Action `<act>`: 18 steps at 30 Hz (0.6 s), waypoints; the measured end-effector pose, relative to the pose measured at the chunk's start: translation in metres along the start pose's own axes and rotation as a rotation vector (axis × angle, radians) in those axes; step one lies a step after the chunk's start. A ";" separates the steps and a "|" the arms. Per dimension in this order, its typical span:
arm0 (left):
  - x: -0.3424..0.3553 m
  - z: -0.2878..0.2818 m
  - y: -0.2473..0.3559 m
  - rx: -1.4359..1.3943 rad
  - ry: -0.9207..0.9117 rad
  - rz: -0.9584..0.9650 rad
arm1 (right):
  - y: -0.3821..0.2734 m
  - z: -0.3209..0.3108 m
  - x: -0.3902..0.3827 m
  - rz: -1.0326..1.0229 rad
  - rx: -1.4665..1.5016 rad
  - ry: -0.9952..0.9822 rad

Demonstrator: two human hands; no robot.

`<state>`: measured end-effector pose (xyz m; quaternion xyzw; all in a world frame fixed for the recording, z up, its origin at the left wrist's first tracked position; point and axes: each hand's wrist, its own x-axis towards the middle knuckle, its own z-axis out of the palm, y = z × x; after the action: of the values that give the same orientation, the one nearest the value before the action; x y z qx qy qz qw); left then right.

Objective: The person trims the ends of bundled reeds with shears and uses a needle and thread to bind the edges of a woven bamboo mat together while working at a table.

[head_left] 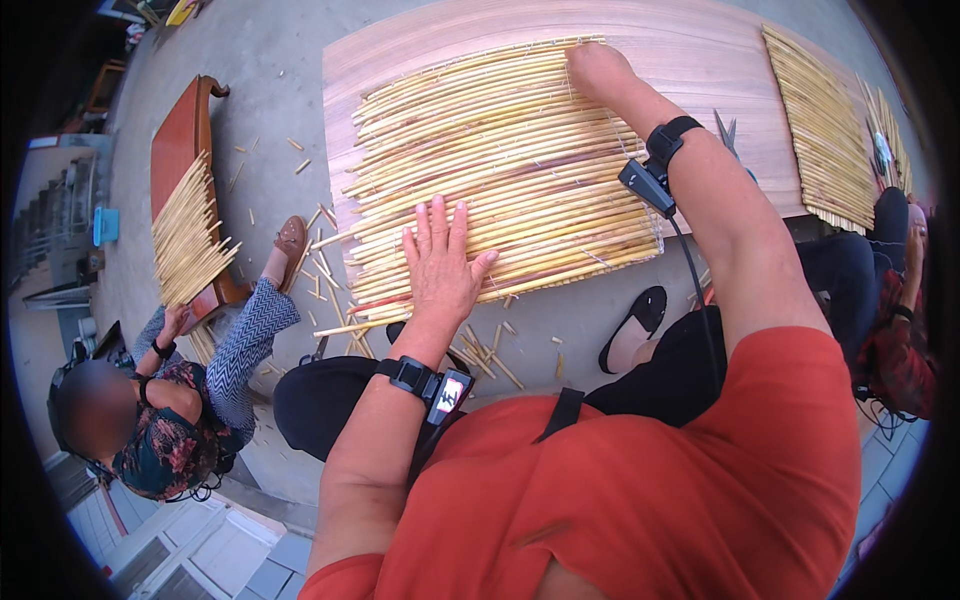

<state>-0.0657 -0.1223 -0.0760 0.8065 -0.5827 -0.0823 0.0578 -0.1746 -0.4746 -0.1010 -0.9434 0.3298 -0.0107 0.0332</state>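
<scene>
A woven mat of thin yellow sticks (460, 150) lies on a pale wood-grain board (700, 40), with thread running across the sticks. My left hand (444, 256) rests flat on the mat's lower part, fingers apart and stretched out. My right hand (592, 72) is closed at the mat's upper right edge, where the threads run; what its fingertips hold is hidden. Grey scissors (726, 130) lie to the right of the mat, partly behind my right arm.
Another stick mat (815, 120) is at right, beside a seated person (895, 350). At left, a person (175, 410) holds sticks (190, 230) on a red-brown wooden bench (175, 125). Loose cut sticks (490, 360) litter the grey floor (270, 90).
</scene>
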 end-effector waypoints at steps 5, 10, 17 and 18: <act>-0.008 0.006 0.003 0.207 0.076 -0.078 | 0.015 0.017 -0.007 0.015 0.005 0.116; -0.015 0.003 0.001 0.203 0.034 -0.130 | 0.012 -0.012 -0.016 0.238 0.720 -0.174; -0.014 0.000 0.002 0.195 0.030 -0.144 | -0.056 -0.095 -0.170 0.266 0.626 -0.091; -0.013 0.001 0.004 0.183 0.026 -0.141 | -0.058 -0.107 -0.198 0.225 0.685 -0.011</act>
<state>-0.0732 -0.1115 -0.0754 0.8484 -0.5287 -0.0221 -0.0147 -0.2980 -0.3117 0.0106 -0.8355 0.4085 -0.1118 0.3502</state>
